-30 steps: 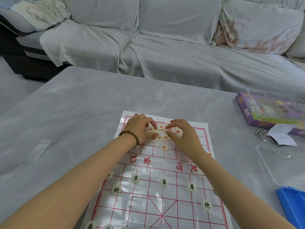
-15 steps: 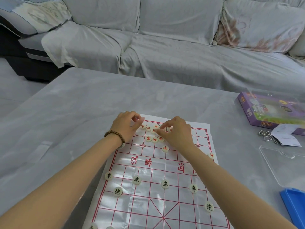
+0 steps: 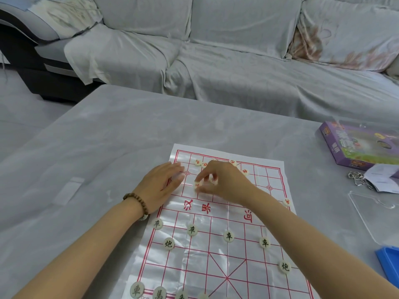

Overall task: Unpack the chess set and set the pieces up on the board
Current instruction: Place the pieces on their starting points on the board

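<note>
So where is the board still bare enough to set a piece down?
Bare: the river beyond the soldiers; the palace between the two cannons; the far right corner. Crowded: among the red pieces by the left hand and right hand.

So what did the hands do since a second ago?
The left hand moved left, out of the middle, opened up and now lies flat on the board. The right hand now pinches one red piece. The black pieces stayed put.
</note>
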`<state>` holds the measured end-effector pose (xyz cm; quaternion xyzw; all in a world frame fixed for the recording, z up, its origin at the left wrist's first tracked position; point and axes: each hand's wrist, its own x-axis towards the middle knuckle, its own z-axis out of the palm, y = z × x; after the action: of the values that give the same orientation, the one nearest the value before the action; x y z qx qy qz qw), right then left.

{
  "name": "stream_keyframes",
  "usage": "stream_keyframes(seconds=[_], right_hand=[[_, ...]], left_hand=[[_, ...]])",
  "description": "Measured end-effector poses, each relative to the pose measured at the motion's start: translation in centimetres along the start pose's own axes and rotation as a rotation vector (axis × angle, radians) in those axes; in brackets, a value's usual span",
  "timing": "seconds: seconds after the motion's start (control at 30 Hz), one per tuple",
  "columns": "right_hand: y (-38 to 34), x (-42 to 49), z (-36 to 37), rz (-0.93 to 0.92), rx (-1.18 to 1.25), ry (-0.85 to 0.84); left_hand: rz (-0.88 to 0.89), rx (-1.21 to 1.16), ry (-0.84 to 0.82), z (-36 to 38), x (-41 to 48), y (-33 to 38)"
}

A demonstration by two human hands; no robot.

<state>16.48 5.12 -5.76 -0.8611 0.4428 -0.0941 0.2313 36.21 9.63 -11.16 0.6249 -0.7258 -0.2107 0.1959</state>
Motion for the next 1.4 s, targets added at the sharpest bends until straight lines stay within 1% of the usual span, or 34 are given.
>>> stream_keyframes(seconds=[0.03,0.1,0.2,0.3,0.37,0.57,0.77,0.83,0.93,1.03,1.1,1.3,1.4], right_hand=[[-0.1,-0.2,0.4,-0.024,-0.065,-0.047],[0.0,-0.3,0.8,-0.02,-0.102,-0.058],[0.0,-0.7,0.8,0.045,-0.048,0.002],[-0.5,-0.9,1.2,0.091,-0.132,0.074],[-0.8,-0.7,1.6,0.104,-0.182,0.074],[-0.5,-0.6,1.5,0.086,-0.179,0.072],[-0.1,-0.6,1.5,0.084,-0.092,0.058],[0.4,-0.6,1.2,0.09,0.025,0.1],[1.3,-0.3,0.1,0.142,0.169,0.226],[2.8,-0.1,-1.2,0.2,0.2,0.318],[3.6,0.1,-1.7,0.226,0.207,0.334],[4.7,-0.1,-2.0,0.249,0.215,0.374],[5.3,-0.4,-2.2,0.259,0.216,0.394]], left_hand=[[-0.002,0.007,-0.002,0.0,-0.1,-0.1],[0.014,0.049,-0.004,0.1,-0.3,-0.1],[0.025,0.076,0.013,0.4,-0.4,-0.4],[0.024,0.075,0.021,0.4,-0.4,-0.5],[0.026,0.073,0.028,0.4,-0.4,-0.4],[0.023,0.085,0.038,0.2,-0.5,0.0],[0.014,0.067,0.03,0.0,-0.6,0.5],[-0.006,0.046,0.034,-0.3,-0.3,0.8],[-0.038,0.041,0.078,-1.2,1.1,1.2],[-0.049,0.021,0.083,-2.0,3.4,1.9],[-0.04,0.02,0.061,-2.2,5.0,2.5],[-0.024,0.173,-0.016,-1.7,7.7,4.0],[-0.019,0.171,-0.031,-1.3,8.0,4.3]])
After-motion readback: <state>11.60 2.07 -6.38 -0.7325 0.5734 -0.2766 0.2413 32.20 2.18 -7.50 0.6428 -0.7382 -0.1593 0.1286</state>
